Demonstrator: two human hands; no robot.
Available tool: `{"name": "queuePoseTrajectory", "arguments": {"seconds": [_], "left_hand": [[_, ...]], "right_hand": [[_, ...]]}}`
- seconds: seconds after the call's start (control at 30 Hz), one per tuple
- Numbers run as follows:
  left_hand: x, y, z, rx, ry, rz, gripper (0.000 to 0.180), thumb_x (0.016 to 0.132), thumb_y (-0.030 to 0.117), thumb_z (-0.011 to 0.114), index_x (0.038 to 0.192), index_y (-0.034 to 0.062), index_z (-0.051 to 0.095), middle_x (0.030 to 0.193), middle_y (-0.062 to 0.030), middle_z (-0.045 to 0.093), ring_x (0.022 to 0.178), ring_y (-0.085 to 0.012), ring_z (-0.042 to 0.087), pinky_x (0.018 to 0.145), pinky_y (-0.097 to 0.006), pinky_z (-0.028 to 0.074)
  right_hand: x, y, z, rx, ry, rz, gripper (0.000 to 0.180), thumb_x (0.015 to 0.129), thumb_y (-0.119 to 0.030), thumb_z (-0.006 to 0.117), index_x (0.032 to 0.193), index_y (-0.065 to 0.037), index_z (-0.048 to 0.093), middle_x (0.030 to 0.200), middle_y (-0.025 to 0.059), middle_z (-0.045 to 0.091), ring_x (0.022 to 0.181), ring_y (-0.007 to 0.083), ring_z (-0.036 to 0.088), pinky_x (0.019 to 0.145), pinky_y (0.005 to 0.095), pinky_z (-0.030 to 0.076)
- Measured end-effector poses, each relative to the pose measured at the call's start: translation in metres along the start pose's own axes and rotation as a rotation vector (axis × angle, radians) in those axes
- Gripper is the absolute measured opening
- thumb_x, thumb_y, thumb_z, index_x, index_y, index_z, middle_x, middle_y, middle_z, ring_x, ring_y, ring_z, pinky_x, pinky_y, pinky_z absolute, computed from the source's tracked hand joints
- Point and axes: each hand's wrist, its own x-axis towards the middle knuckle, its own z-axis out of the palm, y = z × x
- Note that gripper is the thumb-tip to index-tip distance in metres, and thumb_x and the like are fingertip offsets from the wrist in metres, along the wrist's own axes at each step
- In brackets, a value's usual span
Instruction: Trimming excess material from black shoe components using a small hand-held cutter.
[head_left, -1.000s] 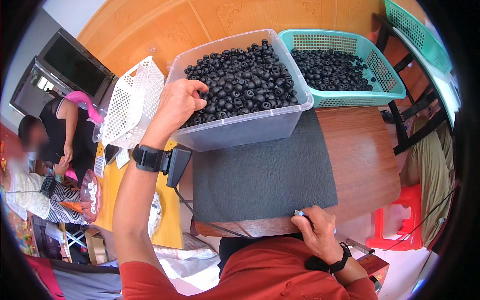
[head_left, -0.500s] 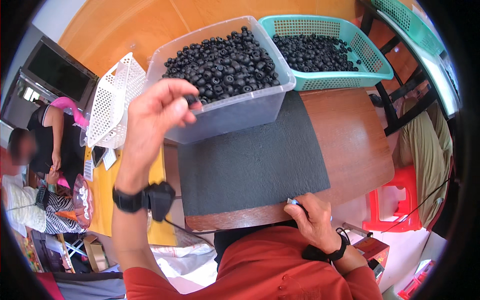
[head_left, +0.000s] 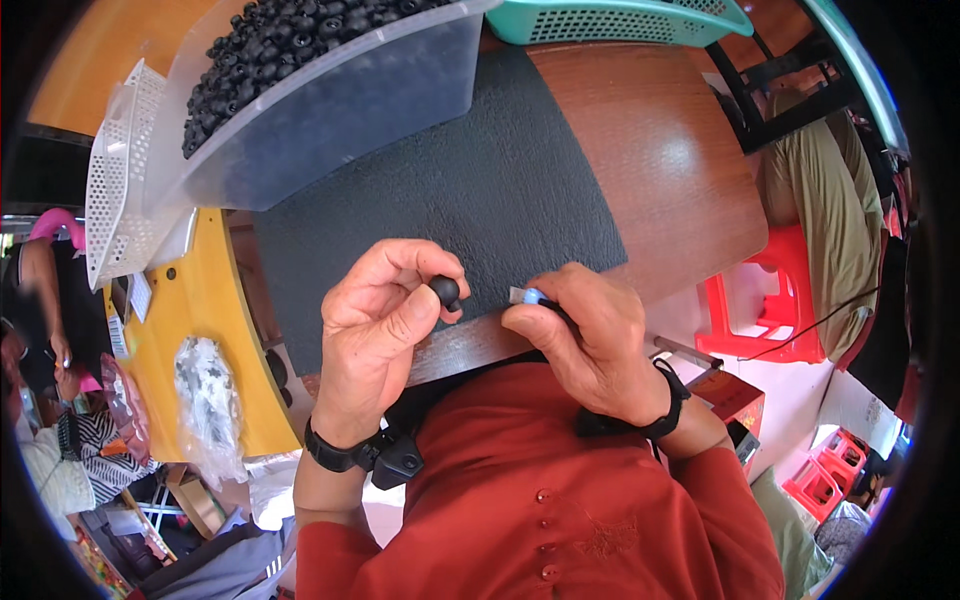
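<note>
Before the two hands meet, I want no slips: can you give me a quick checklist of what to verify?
1. Left hand pinches the small black part: ok.
2. Right hand holds the blue-tipped tool: ok.
3. Tool tip apart from the part: ok.
4. Dark mat lies under both hands: ok.
5. Part's opening faces the tool: cannot tell.
6. Clear bin stands back from the hands: ok.

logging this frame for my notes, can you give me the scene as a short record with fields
left hand: left hand pinches a small black round part between thumb and fingers
right hand: right hand holds a small tool with a pale blue tip aimed at the part
work surface: dark textured mat on a wooden table
supply: clear plastic bin full of black parts, behind the mat
beside it: teal basket, white perforated basket
</note>
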Motion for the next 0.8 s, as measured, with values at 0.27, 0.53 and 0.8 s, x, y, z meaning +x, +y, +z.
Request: {"name": "queuePoseTrajectory", "arguments": {"seconds": [0.27,0.53,0.8], "left_hand": [[-0.004,-0.004,0.008,-0.079,-0.015,-0.128,0.029,0.089,0.015,0.064,0.110,-0.0029,0.054,0.091,-0.0138,0.064,0.077,-0.0149,0.061,0.070,-0.025,0.050],[-0.006,-0.012,0.007,-0.047,0.047,-0.103,0.028,0.083,0.010,0.070,0.104,-0.0040,0.058,0.087,-0.0096,0.063,0.076,-0.0125,0.060,0.069,-0.023,0.049],[-0.011,-0.015,0.007,-0.129,0.052,-0.144,0.028,0.081,0.005,0.071,0.104,-0.0050,0.059,0.090,-0.0106,0.064,0.076,-0.0131,0.060,0.067,-0.024,0.051]], "right_hand": [[-0.001,0.003,0.003,0.041,0.015,-0.014,0.020,0.077,-0.013,0.075,0.080,0.000,0.059,0.061,0.0102,0.053,0.049,0.0249,0.052,0.044,0.0336,0.040],[0.003,0.005,0.004,0.010,0.014,-0.066,0.022,0.076,-0.012,0.075,0.081,0.000,0.057,0.063,0.0110,0.053,0.051,0.0266,0.054,0.045,0.0344,0.041],[-0.002,0.007,0.009,0.011,-0.008,-0.073,0.027,0.075,-0.019,0.075,0.085,-0.001,0.057,0.065,0.0114,0.053,0.054,0.0280,0.054,0.047,0.0367,0.042]]}}
